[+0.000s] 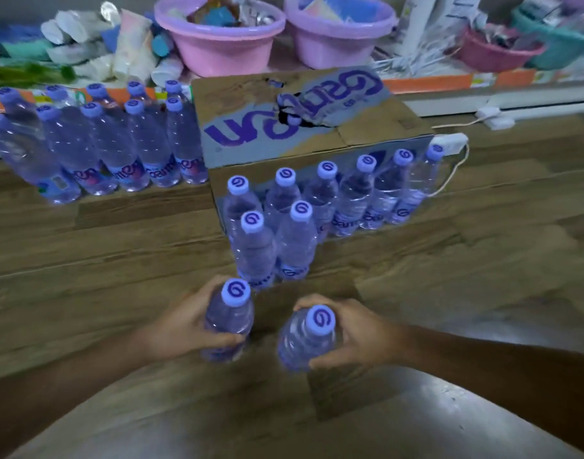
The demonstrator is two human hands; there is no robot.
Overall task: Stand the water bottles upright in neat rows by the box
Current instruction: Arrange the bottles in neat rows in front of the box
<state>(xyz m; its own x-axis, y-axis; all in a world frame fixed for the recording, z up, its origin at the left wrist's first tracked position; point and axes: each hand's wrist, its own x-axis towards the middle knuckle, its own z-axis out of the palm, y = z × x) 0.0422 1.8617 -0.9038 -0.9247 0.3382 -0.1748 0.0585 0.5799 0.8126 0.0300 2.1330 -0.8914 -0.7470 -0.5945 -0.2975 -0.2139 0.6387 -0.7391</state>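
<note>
A cardboard box (366,127) with purple lettering stands on the wooden floor. Several clear water bottles with purple caps stand upright in two rows left of the box (118,147). A row of several bottles (353,193) lines the box's front, and two bottles (277,246) stand in front of that row. My left hand (181,323) grips an upright bottle (231,323) around its body. My right hand (353,332) grips another bottle (307,339), tilted slightly, just right of the first. Both held bottles sit near the floor in front of the pair.
Behind the box, pink and purple plastic basins (221,38) and piles of packets fill a low shelf. A white power strip (449,140) with its cable lies right of the box. Bare wooden floor (482,276) spreads to the right and in the foreground.
</note>
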